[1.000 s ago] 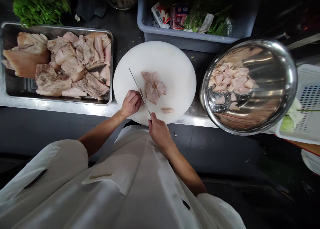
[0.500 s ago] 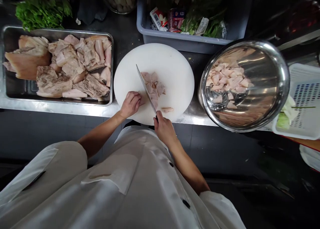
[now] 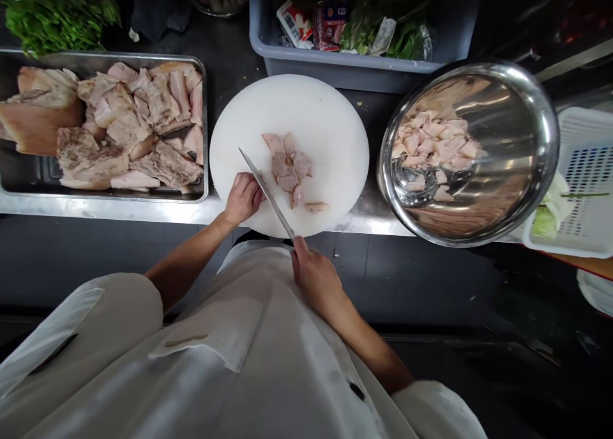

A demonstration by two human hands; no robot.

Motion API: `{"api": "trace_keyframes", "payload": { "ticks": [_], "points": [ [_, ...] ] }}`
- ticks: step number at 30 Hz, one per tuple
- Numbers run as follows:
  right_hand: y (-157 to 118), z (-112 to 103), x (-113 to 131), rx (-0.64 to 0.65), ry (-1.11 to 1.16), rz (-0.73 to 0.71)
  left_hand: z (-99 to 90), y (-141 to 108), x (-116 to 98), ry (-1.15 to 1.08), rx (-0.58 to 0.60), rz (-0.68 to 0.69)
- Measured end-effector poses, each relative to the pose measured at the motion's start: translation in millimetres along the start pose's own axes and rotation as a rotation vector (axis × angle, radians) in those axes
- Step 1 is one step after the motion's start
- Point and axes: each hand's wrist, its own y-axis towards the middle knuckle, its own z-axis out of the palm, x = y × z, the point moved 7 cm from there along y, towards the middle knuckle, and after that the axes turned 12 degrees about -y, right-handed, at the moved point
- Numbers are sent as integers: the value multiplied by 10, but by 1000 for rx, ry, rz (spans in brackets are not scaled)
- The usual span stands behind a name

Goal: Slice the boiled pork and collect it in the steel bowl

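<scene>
My right hand [image 3: 316, 274] is wrapped round the handle of a kitchen knife [image 3: 269, 197], whose blade slants away to the upper left over a round white cutting board [image 3: 330, 116]. On the board's left side, my left hand [image 3: 242, 198] is closed with curled fingers pressed on a piece of meat, mostly hidden by the fingers and blade. The blade lies right beside those fingertips. Several thin slices of cooked meat [image 3: 288, 164] sit in a loose pile right of the knife. One narrow strip of meat [image 3: 317, 207] lies apart, nearer the board's front edge.
To the left stands a metal tray [image 3: 205, 132] with large chunks of cooked meat [image 3: 119, 119]. A steel bowl [image 3: 517, 170] on the right holds cut meat pieces [image 3: 431, 142]. Behind are a grey bin [image 3: 335, 57] and leafy greens [image 3: 57, 20]; a white basket [image 3: 587, 132] stands far right.
The knife has moved left and towards me, away from the slices, and one slice now shows separately near the pile's front. My left hand keeps its closed hold. The whole view has shifted slightly.
</scene>
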Motion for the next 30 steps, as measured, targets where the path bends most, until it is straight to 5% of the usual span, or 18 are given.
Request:
{"api": "trace_keyframes", "payload": {
  "ticks": [3,8,13,19,25,30],
  "points": [
    [11,19,4,42,3,16,22,-3,35,-9,31,-54],
    [265,-132,136,-92,20,-50,20,4,43,4,27,-80],
    [-13,99,-24,66,33,28,25,1,32,12,22,-69],
    [387,-106,138,-102,23,-59,11,11,24,-40,22,-76],
    [-65,223,-99,32,42,19,20,28,-15,1,41,-70],
    [590,-65,92,-119,29,-58,-28,52,-95,9,20,-19]
  ]
}}
